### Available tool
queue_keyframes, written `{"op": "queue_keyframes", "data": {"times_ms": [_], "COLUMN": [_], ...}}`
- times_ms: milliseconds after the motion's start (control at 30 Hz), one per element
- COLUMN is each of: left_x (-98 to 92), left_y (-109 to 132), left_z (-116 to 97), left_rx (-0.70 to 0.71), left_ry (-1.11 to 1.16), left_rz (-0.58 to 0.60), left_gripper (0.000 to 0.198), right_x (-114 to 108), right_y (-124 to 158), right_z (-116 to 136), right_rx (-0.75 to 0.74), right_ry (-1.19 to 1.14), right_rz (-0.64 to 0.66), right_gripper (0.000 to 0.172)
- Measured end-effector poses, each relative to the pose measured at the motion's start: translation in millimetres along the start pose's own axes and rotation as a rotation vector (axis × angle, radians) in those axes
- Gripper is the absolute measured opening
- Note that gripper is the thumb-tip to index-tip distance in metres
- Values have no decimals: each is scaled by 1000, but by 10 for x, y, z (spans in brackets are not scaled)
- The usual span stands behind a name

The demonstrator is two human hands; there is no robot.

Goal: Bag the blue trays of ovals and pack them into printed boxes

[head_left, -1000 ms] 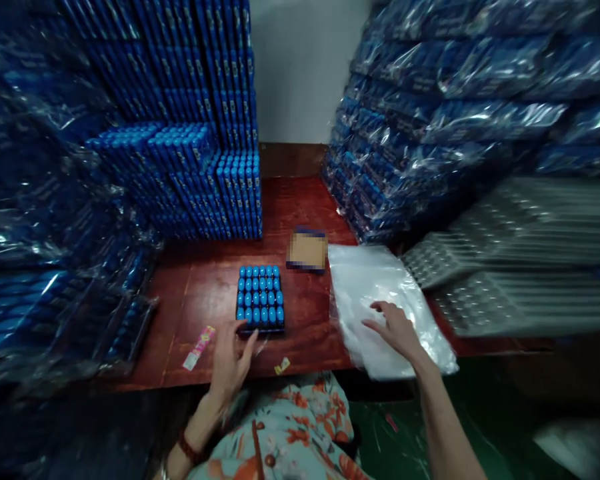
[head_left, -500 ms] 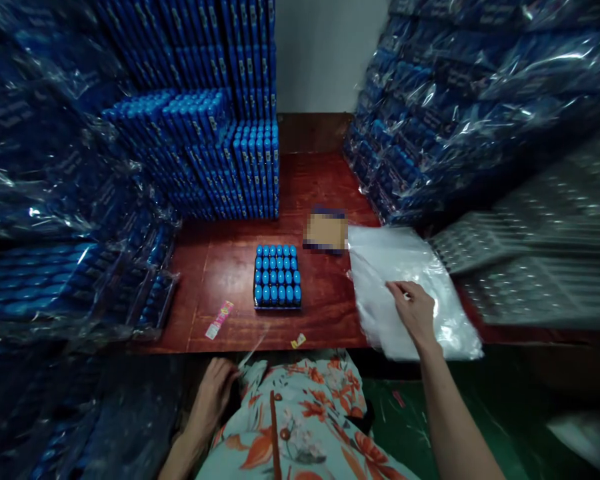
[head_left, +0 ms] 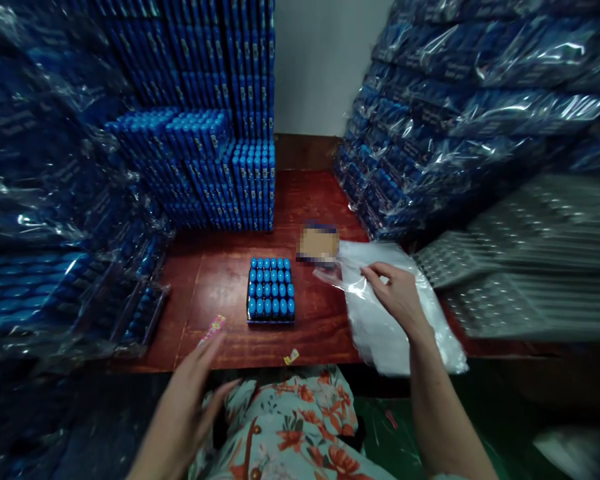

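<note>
My right hand [head_left: 399,299] pinches the edge of a clear plastic bag [head_left: 336,277], which lifts from a stack of clear bags [head_left: 387,337] on the table's right. My left hand [head_left: 193,393], a little blurred, is at the front edge with fingers apart and nothing in them. Its fingertips are close to a pink label strip [head_left: 215,328]. Between my hands stands a tray of blue-capped bottles [head_left: 271,291] in rows. Behind it, to the right, lies a small blurred-out tan card [head_left: 319,243].
Tall stacks of blue-capped packs [head_left: 250,187] rise at the back left. Film-wrapped blue packs [head_left: 405,147] are piled at the right, above grey moulded trays [head_left: 500,287]. More wrapped trays [head_left: 35,293] stand at the left. A yellow scrap [head_left: 291,357] lies near the red table's [head_left: 325,327] front edge.
My right hand has drawn a bag's edge up and to the left off the stack. My left hand has risen from my lap toward the table and spread its fingers; the clear strip near it is gone from view.
</note>
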State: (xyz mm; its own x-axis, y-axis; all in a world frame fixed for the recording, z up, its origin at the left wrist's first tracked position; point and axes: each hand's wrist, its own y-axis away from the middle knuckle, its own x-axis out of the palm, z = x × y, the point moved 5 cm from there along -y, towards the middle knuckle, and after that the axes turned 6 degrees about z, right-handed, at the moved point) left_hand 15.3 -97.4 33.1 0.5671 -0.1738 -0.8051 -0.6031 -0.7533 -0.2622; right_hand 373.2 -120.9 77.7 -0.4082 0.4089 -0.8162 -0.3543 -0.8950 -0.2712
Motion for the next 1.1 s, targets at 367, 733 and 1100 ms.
{"op": "queue_keyframes", "data": {"times_ms": [367,733,1100], "left_x": [718,60,-22], "left_y": [-2066,-2168,-2262], "left_z": [-957,-666,-490], "left_rx": [550,379,128], "left_ry": [-290,155,595], "left_rz": [325,1047,613], "left_gripper": [26,44,23], "right_x": [-227,213,200], "right_y": [17,-350,-464], "right_z": [563,938,945], "right_rx": [-88,-276,-214], "right_ry": [360,168,-231], "right_rz": [155,429,210], "right_gripper": [51,24,28]}}
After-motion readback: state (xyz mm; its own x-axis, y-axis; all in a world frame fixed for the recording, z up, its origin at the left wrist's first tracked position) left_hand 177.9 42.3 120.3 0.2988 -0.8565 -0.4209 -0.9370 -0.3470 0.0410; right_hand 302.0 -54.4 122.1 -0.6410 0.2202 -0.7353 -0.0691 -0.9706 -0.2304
